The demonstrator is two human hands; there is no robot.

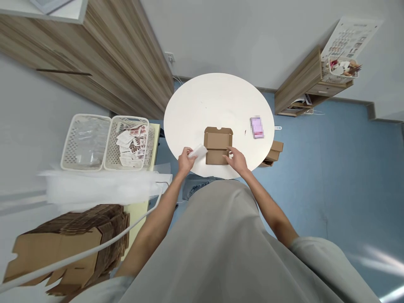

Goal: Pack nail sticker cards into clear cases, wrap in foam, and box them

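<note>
A small brown cardboard box [217, 144] lies open on the round white table [217, 101], lid flap folded back. My left hand [185, 159] is closed on a small white packet [198, 150] just left of the box. At the box's front right edge rests my right hand [236, 160], fingers touching the cardboard, partly spread and holding nothing that shows.
A pink-purple card [257, 127] lies on the table to the right. Two white baskets [105, 143] stand at left, one with printed packets. Flat cardboard blanks [72, 244] are stacked at lower left. More small boxes [274, 152] sit beyond the table's right edge.
</note>
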